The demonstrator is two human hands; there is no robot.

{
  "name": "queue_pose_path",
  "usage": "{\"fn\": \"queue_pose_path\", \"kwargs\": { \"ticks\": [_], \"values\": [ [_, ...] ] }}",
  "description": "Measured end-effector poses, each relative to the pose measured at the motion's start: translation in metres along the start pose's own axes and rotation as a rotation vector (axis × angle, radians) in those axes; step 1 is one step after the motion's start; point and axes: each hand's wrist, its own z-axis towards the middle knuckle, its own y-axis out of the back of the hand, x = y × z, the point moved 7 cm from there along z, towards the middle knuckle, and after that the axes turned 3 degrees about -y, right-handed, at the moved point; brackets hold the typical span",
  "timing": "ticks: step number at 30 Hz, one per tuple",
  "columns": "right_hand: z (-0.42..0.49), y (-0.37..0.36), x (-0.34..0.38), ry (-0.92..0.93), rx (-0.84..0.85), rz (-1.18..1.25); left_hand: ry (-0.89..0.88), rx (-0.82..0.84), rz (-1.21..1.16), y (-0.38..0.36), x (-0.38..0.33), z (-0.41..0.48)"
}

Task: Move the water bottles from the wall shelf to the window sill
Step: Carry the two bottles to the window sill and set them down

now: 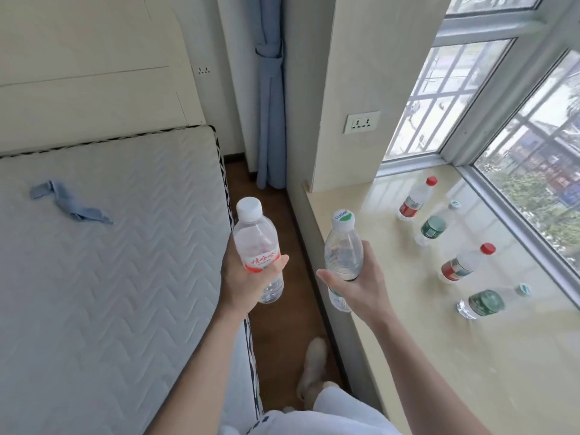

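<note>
Two bottles are in hand, one per hand, and your hands are held apart. Your left hand [248, 277] is wrapped round the middle of the red-label bottle [258, 246], with the thumb across the label. Your right hand [356, 285] grips the green-cap bottle [342, 254] round its lower body. Both bottles are carried upright, with the long axis near vertical and the caps uppermost.

The window sill [370, 324] lies to the right of both hands and runs away from you along the window. Your right hand is the nearer one: it hangs over the sill's near edge. Your left hand is over the strip of floor between the mattress [110, 262] and the sill, so it has to cross rightward before it can set down.

Four bottles are on the sill, in a loose line near the glass. They run from the far red-capped bottle [415, 199] to the near green-labelled bottle [485, 302], and all appear to stand on their bases. Bare sill shows between that line and the near edge.

Judgement: carrying is nearly done and placement comes next. Lower the right hand's bottle first, base down, onto the bare strip and well clear of the standing line. The wall shelf is not in view, so I cannot tell how many bottles remain there.
</note>
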Motion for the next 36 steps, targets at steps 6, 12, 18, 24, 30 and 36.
{"fn": "queue_pose_path", "kwargs": {
  "ticks": [6, 12, 18, 24, 30, 36],
  "values": [
    [0.088, -0.011, 0.001, 0.004, -0.02, 0.026, -0.019, 0.01, 0.026, -0.026, 0.013, 0.093],
    [0.192, -0.014, 0.0, -0.005, -0.051, 0.071, -0.042, 0.07, 0.052, -0.068, 0.014, 0.197],
    [0.288, 0.009, 0.002, -0.029, -0.103, 0.072, -0.064, 0.191, 0.042, -0.132, 0.004, 0.276],
    [0.327, 0.059, -0.02, -0.108, -0.285, 0.093, -0.099, 0.374, 0.028, -0.207, -0.009, 0.325],
    [0.312, 0.123, -0.061, -0.274, -0.559, 0.099, -0.154, 0.635, 0.046, -0.302, -0.016, 0.344],
    [0.268, 0.162, -0.089, -0.403, -0.862, 0.215, -0.045, 0.928, 0.016, -0.386, -0.006, 0.336]
  ]
}}
